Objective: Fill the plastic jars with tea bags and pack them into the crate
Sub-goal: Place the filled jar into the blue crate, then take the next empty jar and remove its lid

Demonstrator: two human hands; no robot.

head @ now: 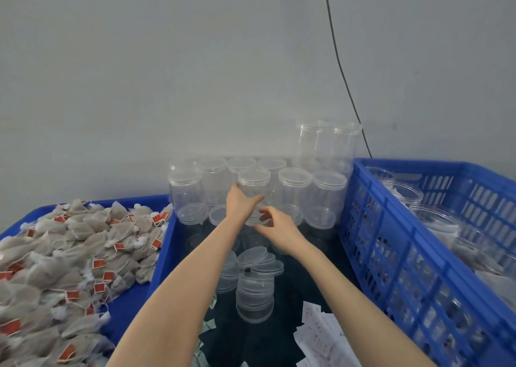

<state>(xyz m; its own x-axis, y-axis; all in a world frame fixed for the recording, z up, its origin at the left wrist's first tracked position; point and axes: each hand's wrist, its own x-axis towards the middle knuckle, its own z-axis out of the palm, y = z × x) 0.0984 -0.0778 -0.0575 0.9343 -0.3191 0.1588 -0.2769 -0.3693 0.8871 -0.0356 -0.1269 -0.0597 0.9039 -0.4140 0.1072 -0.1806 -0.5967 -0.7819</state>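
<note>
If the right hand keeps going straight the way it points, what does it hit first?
Probably the clear jar that the left hand grips; the right hand already looks to be at its base, though depth is unclear.

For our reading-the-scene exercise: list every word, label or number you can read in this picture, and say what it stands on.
No text can be read here.
Red tags on the tea bags: print too small and blurred.
White paper slips: marks show, too blurred to read.
Jars, lids and crate: no labels visible.
</note>
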